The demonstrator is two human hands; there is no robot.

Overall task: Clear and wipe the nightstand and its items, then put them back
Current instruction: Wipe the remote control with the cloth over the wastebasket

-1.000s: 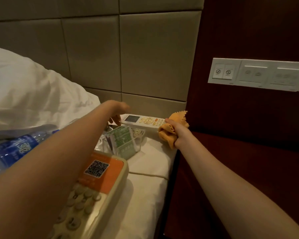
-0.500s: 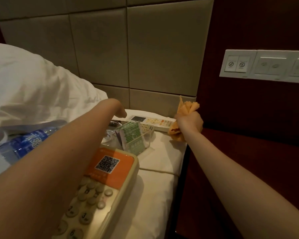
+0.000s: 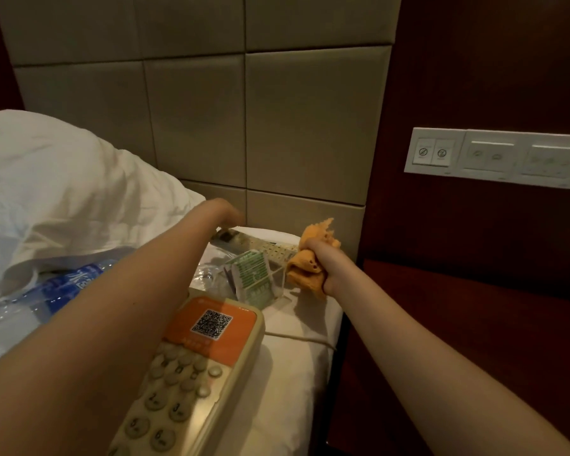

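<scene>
Remote control [image 3: 260,246]: pale, long, lying crosswise at the far end of the white bed sheet [image 3: 297,373], just in front of the padded headboard [image 3: 293,126]; motion-blurred. Orange cloth [image 3: 305,273]: bunched up and touching the remote's right end. Right hand [image 3: 323,258]: fist curled tight round the cloth, with cloth showing above and below the fist. Left hand [image 3: 226,213]: bent down over the remote's left end; fingers hidden behind the wrist and blurred, so grip cannot be told.

Just nearer than the remote: clear acrylic holder [image 3: 278,281] with green printed cards [image 3: 252,274] standing tilted in it. Nearer again: beige telephone [image 3: 195,373] on the sheet, keypad up, orange QR label [image 3: 213,324] at its far end; a thin cord [image 3: 303,339] runs across the sheet beside it. Water bottle [image 3: 63,284], blue label, lies on its side under the left forearm, beside the white pillow [image 3: 63,192].

Nightstand [image 3: 474,324]: dark red wood, right of the bed; switch panel [image 3: 494,156] on the wall above it.
</scene>
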